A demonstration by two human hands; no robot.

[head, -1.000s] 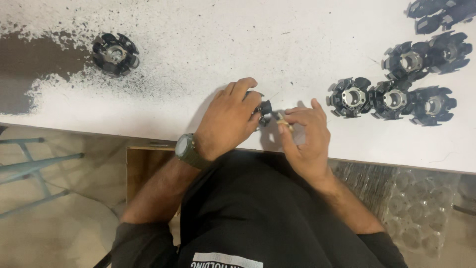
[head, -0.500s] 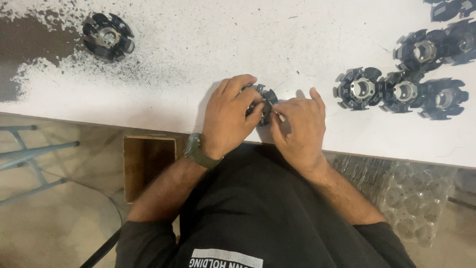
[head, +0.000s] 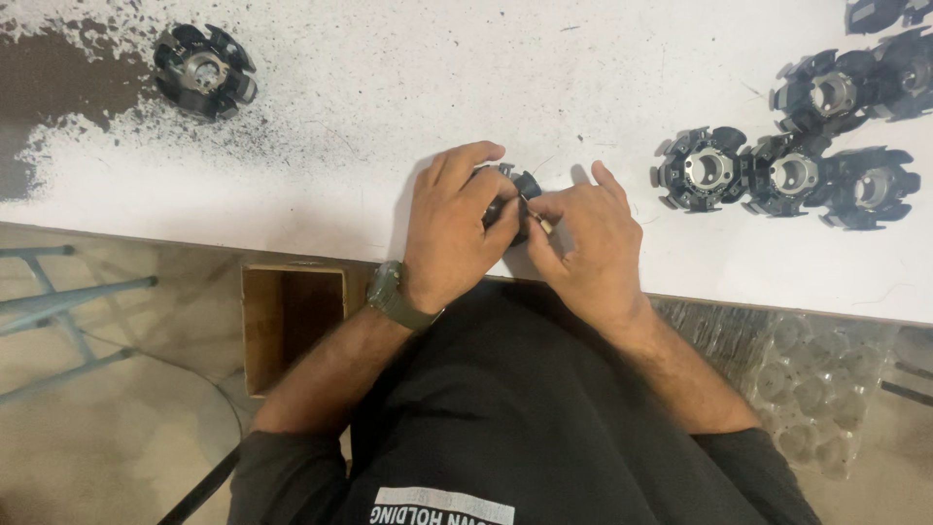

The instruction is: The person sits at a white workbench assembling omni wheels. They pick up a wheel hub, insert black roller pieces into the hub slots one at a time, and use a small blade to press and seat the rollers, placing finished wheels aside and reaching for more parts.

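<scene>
Head view looks down on a white table (head: 389,117), where the left hand (head: 452,228) is clenched over a black toothed part (head: 513,190), covering most of it near the table's front edge. Beside it, the right hand (head: 583,243) pinches a small thin piece (head: 537,222) between thumb and forefinger, its tip touching the black part. A green wristwatch (head: 394,297) sits on the left wrist. To the right lie 3 similar black parts (head: 787,175) in a touching row, with more (head: 855,83) behind them, and 1 alone (head: 204,73) far left. An open cardboard box (head: 292,321) stands below the table edge.
</scene>
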